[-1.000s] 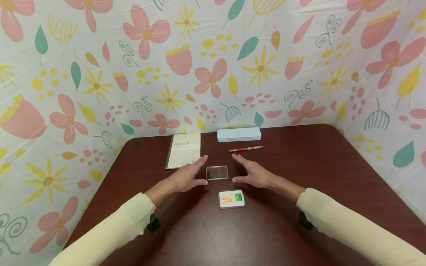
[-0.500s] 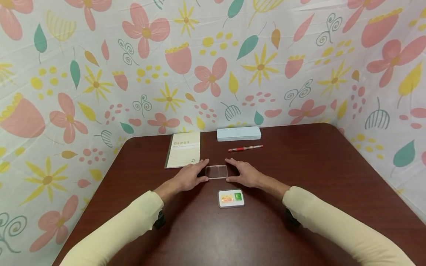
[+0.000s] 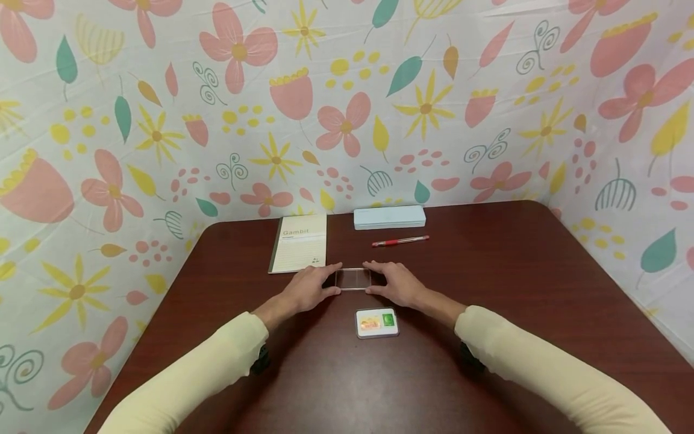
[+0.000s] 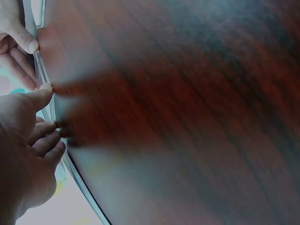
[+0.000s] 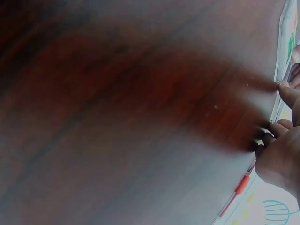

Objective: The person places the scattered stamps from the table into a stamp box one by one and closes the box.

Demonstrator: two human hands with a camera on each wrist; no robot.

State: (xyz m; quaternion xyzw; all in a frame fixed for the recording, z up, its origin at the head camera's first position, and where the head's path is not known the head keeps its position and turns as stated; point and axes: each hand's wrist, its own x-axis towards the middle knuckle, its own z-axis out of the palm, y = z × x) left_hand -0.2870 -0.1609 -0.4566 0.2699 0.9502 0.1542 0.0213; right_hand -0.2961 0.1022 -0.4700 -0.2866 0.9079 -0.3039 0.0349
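A clear, shallow rectangular plastic lid (image 3: 353,279) lies on the dark wooden table between the two hands. At its left end the left hand (image 3: 305,288) holds it, thumb at the near edge and index finger at the far edge. The right hand (image 3: 402,287) pinches the right end the same way. Closer to the person rests a clear plastic case (image 3: 377,323) with a white inside bearing an orange and a green patch. In the left wrist view the left thumb and fingertips (image 4: 45,89) are down by the tabletop.
A notebook marked "Gambit" (image 3: 298,244) lies behind the left hand. Toward the back edge are a light blue pencil case (image 3: 389,217) and a red pen (image 3: 400,242). Flower-patterned cloth (image 3: 347,120) hangs behind and beside the table.
Both hands have come inward and down from either side of the clear lid, and their thumbs and index fingers now hold its ends. The lid has hardly moved.
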